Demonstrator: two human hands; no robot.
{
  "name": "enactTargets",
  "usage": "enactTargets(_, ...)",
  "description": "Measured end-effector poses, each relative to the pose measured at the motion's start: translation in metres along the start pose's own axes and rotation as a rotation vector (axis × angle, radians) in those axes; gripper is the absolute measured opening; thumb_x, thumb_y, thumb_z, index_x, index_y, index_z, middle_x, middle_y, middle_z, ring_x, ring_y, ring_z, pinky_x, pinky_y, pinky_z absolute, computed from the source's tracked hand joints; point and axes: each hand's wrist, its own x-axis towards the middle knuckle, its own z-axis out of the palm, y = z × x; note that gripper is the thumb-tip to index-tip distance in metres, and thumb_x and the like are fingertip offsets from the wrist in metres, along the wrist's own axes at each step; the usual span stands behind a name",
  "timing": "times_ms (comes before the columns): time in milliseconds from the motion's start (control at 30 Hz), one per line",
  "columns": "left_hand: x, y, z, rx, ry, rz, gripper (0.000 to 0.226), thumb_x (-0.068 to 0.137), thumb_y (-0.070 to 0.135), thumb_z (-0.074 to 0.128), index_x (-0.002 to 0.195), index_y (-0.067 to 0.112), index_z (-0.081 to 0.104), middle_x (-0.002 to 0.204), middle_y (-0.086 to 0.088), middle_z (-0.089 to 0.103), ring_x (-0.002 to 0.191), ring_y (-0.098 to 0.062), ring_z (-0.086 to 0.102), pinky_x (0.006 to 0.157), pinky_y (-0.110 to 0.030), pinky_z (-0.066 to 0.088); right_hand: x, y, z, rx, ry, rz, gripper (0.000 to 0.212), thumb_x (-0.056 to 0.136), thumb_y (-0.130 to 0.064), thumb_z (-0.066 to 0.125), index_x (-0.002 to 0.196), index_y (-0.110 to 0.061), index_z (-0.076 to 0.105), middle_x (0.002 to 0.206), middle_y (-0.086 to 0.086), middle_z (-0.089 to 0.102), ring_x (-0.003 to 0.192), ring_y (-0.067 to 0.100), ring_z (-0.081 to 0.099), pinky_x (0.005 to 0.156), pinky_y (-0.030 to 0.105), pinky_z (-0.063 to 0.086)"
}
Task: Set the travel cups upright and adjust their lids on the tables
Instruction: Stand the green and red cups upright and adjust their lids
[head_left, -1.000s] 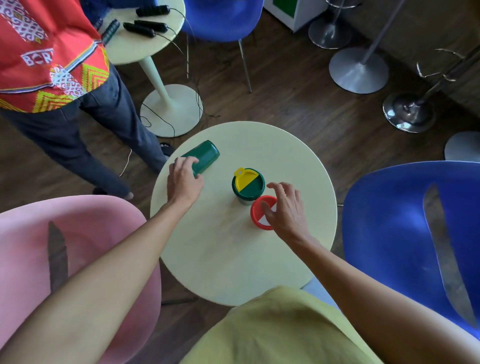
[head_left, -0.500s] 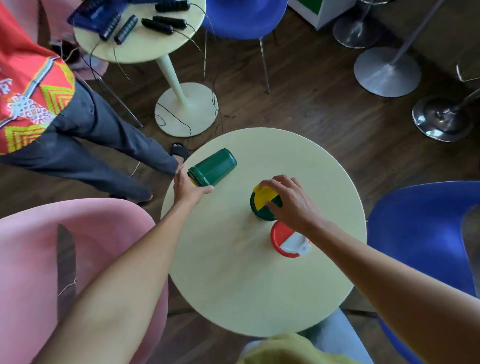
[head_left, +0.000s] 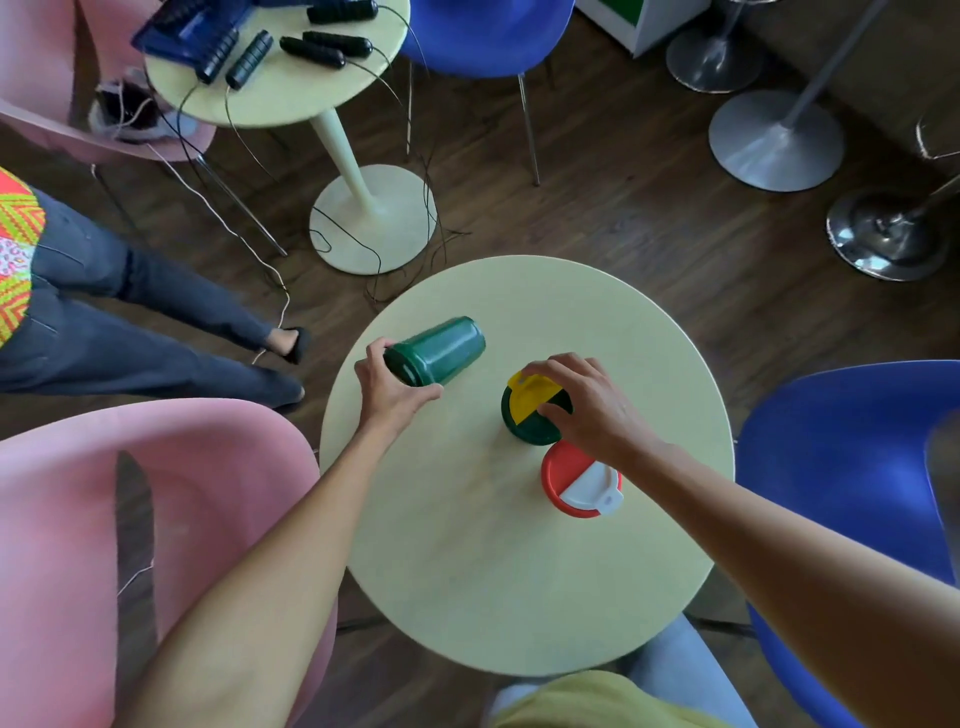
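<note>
- Since a second ago: right hand (head_left: 592, 410) shifted off the red-lidded cup (head_left: 581, 480) to the upright green cup's yellow flip lid (head_left: 535, 397); left hand (head_left: 395, 392) slid round the tipped green cup (head_left: 435, 352)
- Left fingers (head_left: 375, 349) wrapped round its rim end, likely for tilting upright on the bench (head_left: 519, 597)
- Right fingers (head_left: 553, 413) pinching the lid, likely seating it

Matt green plastic cup (head_left: 439, 351); smooth matt tabletop (head_left: 509, 571); dark wood floor (head_left: 623, 218)
</note>
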Motion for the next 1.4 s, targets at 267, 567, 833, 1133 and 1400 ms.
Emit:
enactTargets(267, -0.048, 0.006, -0.019, 0.345, -0.201, 0.24, 0.1, 0.056, 0.006, 0.083, 0.141, 0.023, 0.033, 0.14, -0.003, 0.029, 0.128, -0.028, 0.037, 0.109, -0.04, 0.038, -0.002, -0.006, 0.0, -0.026, 0.001, 0.015, 0.047, 0.09, -0.013, 0.063, 0.133, -0.03, 0.053, 0.135, 0.003, 0.053, 0.119, 0.029, 0.044, 0.097, 0.037, 0.04)
enactTargets(567, -0.069, 0.0, -0.021, 0.585, -0.44, 0.448, 0.104, 0.07, -0.006, 0.071, 0.148, 0.046, 0.025, 0.14, 0.001, 0.02, 0.132, -0.026, 0.025, 0.107, -0.045, 0.042, -0.001, -0.011, -0.001, -0.05, -0.016, 0.048, 0.049, 0.089, -0.011, 0.063, 0.134, -0.029, 0.052, 0.138, 0.004, 0.051, 0.122, 0.03, 0.043, 0.096, 0.038, 0.041)
enactTargets(833, -0.065, 0.001, -0.028, 0.079, -0.408, 0.08, 0.091, 0.065, 0.054, 0.08, 0.142, 0.029, 0.038, 0.142, -0.001, 0.043, 0.131, -0.021, 0.045, 0.106, -0.042, 0.043, 0.0, -0.013, -0.002, -0.058, -0.024, 0.058, 0.048, 0.089, -0.011, 0.065, 0.132, -0.029, 0.053, 0.136, 0.006, 0.051, 0.123, 0.031, 0.043, 0.094, 0.038, 0.042)
enactTargets(1133, -0.055, 0.017, -0.035, -0.187, -0.457, -0.177, 0.037, 0.083, 0.004, 0.073, 0.117, 0.017, 0.067, 0.114, -0.01, 0.063, 0.111, -0.031, 0.062, 0.071, -0.042, 0.061, 0.0, -0.015, -0.002, -0.061, -0.017, 0.061, 0.048, 0.089, -0.01, 0.065, 0.132, -0.027, 0.053, 0.137, 0.007, 0.051, 0.122, 0.031, 0.043, 0.093, 0.036, 0.04)
enactTargets(1400, -0.054, 0.033, -0.027, -0.019, -0.561, -0.099, 0.036, 0.085, 0.005, 0.071, 0.12, 0.017, 0.07, 0.124, -0.009, 0.062, 0.112, -0.027, 0.058, 0.078, -0.047, 0.061, 0.002, -0.015, -0.004, -0.079, -0.029, 0.061, 0.048, 0.09, -0.01, 0.065, 0.133, -0.027, 0.052, 0.136, 0.007, 0.051, 0.124, 0.031, 0.042, 0.093, 0.038, 0.041)
